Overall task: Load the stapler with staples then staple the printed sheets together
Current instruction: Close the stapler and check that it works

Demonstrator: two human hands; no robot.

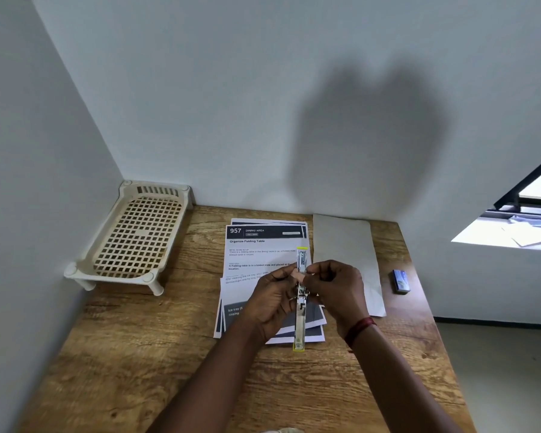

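Observation:
A yellow and silver stapler [300, 320] is swung fully open into one long strip above the printed sheets [256, 251] at the middle of the wooden table. My left hand [270, 303] grips the stapler around its hinge from the left. My right hand [334, 287] is curled against the upper half, its thumb and fingertips pinching at the metal channel. Whether staples are between those fingertips is too small to tell. A small blue staple box [401, 281] lies near the table's right edge.
A cream plastic lattice rack [132, 239] stands on short legs in the back left corner. A blank grey-white sheet [347, 254] lies right of the printed sheets. Walls close the table [138, 354] at the back and left; a window opening is at the far right.

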